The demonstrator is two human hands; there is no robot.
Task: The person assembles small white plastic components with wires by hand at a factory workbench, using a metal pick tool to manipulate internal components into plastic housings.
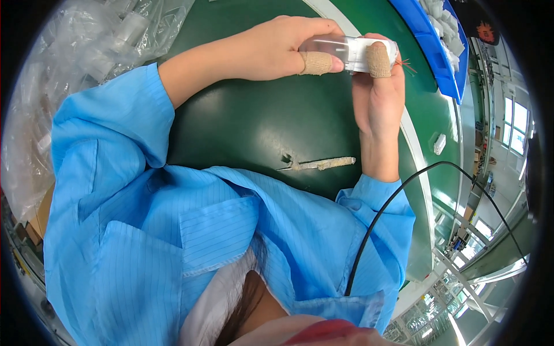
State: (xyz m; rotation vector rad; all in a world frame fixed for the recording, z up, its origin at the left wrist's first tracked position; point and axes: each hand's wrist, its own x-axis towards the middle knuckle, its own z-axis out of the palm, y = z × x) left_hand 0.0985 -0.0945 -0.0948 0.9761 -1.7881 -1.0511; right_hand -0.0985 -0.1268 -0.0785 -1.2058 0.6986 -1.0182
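My left hand (pixel 277 49) is closed round a clear plastic cover (pixel 330 44), its thumb wrapped in a beige bandage. Gripped in my right hand (pixel 381 104) is a white plastic housing (pixel 359 53), which meets the clear cover end to end. Whether the two are joined, I cannot tell. The right thumb, also bandaged, presses on the housing's near face. Thin red wires (pixel 407 64) stick out at its right end. Below the hands, a thin tool with a wrapped, worn handle (pixel 329 164) lies on the green work surface (pixel 248 127).
Crumpled clear plastic bags (pixel 75 57) cover the left side. A blue bin (pixel 430 43) of white parts stands at the upper right. One small white piece (pixel 440 144) lies beyond a pale raised strip (pixel 412 138). A black cable (pixel 398 190) arches past my right sleeve.
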